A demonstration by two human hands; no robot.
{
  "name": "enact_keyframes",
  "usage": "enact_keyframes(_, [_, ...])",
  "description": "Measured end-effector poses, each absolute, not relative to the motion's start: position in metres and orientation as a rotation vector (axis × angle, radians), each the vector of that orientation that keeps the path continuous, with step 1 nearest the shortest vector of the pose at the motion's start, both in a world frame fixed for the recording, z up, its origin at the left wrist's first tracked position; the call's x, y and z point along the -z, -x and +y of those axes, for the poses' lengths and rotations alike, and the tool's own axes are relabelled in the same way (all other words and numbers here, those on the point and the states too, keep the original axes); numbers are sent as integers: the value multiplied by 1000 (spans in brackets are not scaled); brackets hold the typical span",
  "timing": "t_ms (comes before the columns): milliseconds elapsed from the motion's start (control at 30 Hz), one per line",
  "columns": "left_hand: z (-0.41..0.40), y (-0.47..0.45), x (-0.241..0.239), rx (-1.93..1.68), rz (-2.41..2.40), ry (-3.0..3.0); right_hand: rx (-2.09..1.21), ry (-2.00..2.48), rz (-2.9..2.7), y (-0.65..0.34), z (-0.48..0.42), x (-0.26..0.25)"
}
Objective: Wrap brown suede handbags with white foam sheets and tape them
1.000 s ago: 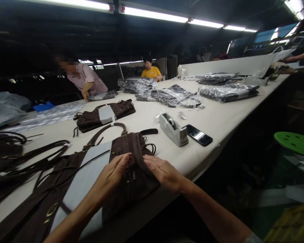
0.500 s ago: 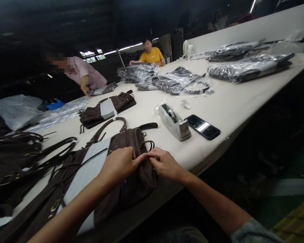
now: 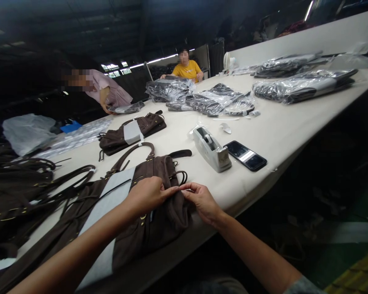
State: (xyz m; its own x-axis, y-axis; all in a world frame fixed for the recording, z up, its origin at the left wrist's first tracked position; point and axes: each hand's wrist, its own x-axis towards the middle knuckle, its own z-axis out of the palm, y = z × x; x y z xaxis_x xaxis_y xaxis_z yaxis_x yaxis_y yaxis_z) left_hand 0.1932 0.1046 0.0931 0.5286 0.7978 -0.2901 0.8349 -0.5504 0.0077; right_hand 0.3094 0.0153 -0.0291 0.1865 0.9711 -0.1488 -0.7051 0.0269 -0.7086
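A dark brown handbag (image 3: 159, 228) lies at the table's near edge, with a pale wrap (image 3: 107, 200) round its middle. Across its right part rests my left hand (image 3: 145, 196), fingers curled and thumb stretched to the right. My right hand (image 3: 202, 202) meets that thumb tip at the bag's right end, thumb and index finger pinched together. Whatever is between the fingertips is too small to make out. Thin dark cord loops (image 3: 181, 177) stick out just behind the fingertips. Beyond them stands a grey tape dispenser (image 3: 214, 153), beside a black phone (image 3: 247, 156).
Another wrapped brown bag (image 3: 150, 124) lies farther back, and more brown bags (image 3: 18, 183) are heaped at left. Plastic-covered bags (image 3: 217, 100) sit across the white table (image 3: 282, 122). One co-worker in pink (image 3: 110, 87) bends over the far side; another in yellow (image 3: 187, 70) is behind.
The view has shifted slightly. My hands stay together at the bag's right end, with the right fingers a little more arched and the left thumb straighter.
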Motion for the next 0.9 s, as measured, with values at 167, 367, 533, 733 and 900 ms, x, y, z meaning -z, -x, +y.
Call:
enact_keyframes(167, [118,-180,-83,380,1274,-2241,-1368,810,-494,-304,20,28])
enact_keyframes(367, [118,-172,-65,256,1270,-2002,-1109,931,-823,-306,22,30])
enact_keyframes(533, [97,-179,-65,195,1336,-1967,-1089,934,-870,-302,35,35])
enact_keyframes(733, [80,-177,-82,107,1411,-2223,-1035,1046,-809,-293,48,38])
enact_keyframes(900, [76,-169,-99,110,1342,-2494,-914,1073,-994,-294,37,31])
